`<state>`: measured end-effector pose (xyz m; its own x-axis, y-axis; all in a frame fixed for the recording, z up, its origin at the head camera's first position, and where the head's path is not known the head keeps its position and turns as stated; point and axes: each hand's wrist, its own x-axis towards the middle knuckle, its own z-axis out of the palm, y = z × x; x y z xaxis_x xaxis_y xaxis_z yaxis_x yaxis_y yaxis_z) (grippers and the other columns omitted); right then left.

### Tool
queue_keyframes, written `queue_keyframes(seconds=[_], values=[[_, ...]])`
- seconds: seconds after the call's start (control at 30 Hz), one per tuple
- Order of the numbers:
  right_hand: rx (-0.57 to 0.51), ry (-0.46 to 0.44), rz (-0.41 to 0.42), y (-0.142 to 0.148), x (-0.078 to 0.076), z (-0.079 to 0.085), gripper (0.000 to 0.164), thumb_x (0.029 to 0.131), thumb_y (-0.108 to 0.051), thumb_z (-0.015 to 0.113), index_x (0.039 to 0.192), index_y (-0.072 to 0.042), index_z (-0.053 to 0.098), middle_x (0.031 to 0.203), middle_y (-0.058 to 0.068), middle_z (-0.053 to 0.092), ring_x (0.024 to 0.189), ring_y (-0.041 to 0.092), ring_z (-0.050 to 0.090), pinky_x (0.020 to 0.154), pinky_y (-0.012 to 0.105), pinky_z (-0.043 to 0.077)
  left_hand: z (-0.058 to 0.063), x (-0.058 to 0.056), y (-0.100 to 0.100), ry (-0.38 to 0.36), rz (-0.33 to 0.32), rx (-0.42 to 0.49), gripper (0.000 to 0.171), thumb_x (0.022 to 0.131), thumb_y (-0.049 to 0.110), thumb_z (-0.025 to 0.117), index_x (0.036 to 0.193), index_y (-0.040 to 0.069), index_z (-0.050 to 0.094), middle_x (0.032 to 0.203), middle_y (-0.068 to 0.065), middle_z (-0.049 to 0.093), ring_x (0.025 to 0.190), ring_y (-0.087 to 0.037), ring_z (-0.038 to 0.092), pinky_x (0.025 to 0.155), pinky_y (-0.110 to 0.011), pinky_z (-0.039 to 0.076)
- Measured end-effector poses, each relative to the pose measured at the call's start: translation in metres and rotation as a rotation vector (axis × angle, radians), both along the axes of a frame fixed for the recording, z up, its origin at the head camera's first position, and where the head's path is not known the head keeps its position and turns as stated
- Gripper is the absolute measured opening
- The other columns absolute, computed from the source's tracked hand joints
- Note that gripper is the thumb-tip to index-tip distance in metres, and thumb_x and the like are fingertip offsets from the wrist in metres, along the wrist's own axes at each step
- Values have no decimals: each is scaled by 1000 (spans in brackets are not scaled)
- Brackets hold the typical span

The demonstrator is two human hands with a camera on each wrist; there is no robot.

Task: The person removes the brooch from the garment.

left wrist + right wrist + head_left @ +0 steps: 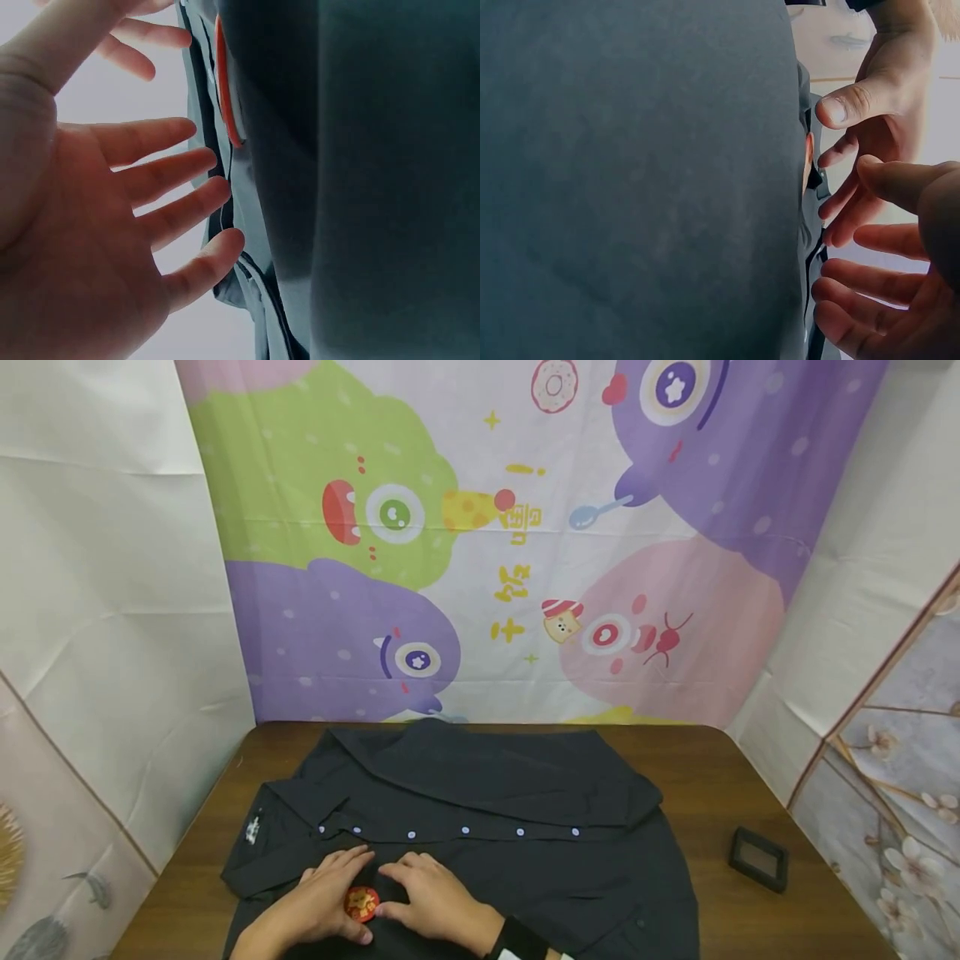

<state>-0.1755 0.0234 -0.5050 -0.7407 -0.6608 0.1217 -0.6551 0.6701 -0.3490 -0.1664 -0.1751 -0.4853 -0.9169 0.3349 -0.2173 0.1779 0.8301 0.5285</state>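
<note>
A black button-up shirt (480,793) lies spread on the table, its row of pale buttons running across the middle. On its lower left part rests a small round red patch (362,904) with a gold design. My left hand (318,893) is around the patch's left side, fingers extended and thumb below it. Opposite, my right hand (438,893) has its thumb tip right at the patch's right edge. Both wrist views show relaxed, spread fingers with nothing gripped. The patch appears edge-on as an orange rim (227,90) in the left wrist view.
A small black rectangular frame (759,860) lies on the right side of the brown wooden table (720,777). Behind the table hangs a cartoon-printed cloth (510,685). A white emblem (252,828) marks the shirt's left sleeve.
</note>
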Motion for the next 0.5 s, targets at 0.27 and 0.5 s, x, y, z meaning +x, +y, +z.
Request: queue_keyframes(seconds=[0.27,0.5], values=[[-11,6,4,-3,1,-1,45,88,-42,70,124,-17,66,105,-5,66,92,5,57,81,19,49,-4,2,-1,6,9,-2,100,53,33,94,137,0,50,146,-18,46,134,-41,40,96,-78,29],[-3,26,7,-8,0,-5,47,86,-42,71,125,-17,64,108,-5,64,93,5,56,81,18,49,-6,3,-2,4,18,-1,98,53,31,94,135,0,51,145,-17,47,134,-39,40,97,-74,31]])
